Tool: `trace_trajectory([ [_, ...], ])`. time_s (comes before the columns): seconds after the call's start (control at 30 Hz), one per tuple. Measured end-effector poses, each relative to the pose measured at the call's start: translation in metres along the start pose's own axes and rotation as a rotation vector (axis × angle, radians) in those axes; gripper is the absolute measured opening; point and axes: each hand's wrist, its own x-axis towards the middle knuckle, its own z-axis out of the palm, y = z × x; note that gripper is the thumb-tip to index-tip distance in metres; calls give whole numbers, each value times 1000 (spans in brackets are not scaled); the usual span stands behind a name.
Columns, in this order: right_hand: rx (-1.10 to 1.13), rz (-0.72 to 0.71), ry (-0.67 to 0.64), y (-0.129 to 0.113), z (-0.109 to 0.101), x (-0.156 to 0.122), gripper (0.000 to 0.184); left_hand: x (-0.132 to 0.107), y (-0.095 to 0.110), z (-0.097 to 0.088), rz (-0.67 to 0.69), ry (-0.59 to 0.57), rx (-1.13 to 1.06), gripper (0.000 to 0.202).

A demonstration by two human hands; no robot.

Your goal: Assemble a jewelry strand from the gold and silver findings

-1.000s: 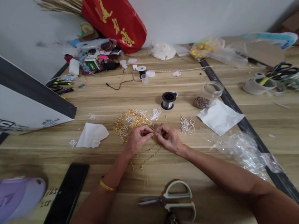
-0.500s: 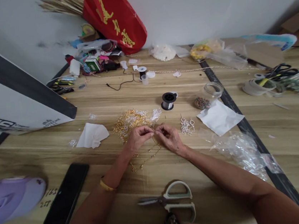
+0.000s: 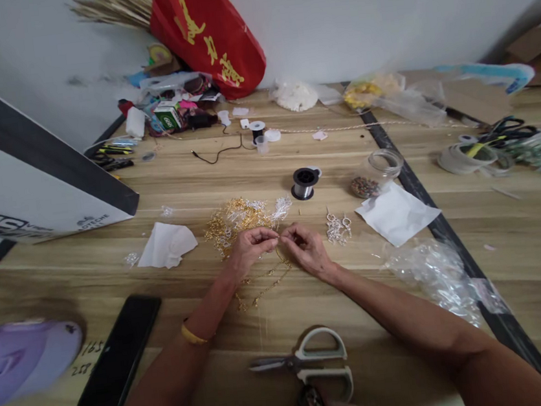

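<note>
My left hand point(image 3: 252, 247) and my right hand point(image 3: 308, 249) meet fingertip to fingertip over the middle of the table, each closed in a pinch. A thin gold chain point(image 3: 267, 289) with small beads runs from between the fingertips down to the wood in a loose loop; the exact bit in the pinch is too small to make out. Just beyond my hands lies a tangled heap of gold and silver chains point(image 3: 240, 216). To the right of my right hand is a small pile of silver rings and links point(image 3: 337, 229).
Scissors point(image 3: 312, 357) lie near me, a phone point(image 3: 120, 354) to the left. Beyond my hands stand a wire spool point(image 3: 304, 183) and a glass jar point(image 3: 384, 167) on its side with dark beads. Papers point(image 3: 399, 213), crumpled clear plastic point(image 3: 437, 275) and a large box point(image 3: 27, 172) flank the work area.
Nearly nothing differs. My fingertips stay together at the same spot with the gold chain, apart from a very slight shift of the fingers.
</note>
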Motion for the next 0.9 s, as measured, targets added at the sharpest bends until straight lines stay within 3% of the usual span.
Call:
trace_trajectory([
  [0.6, -9, 20, -27, 0, 0, 1, 16, -5, 8, 4, 145, 9, 230, 19],
  [0.9, 9, 33, -50, 2, 1, 0, 16, -2, 6, 2, 142, 68, 298, 21],
])
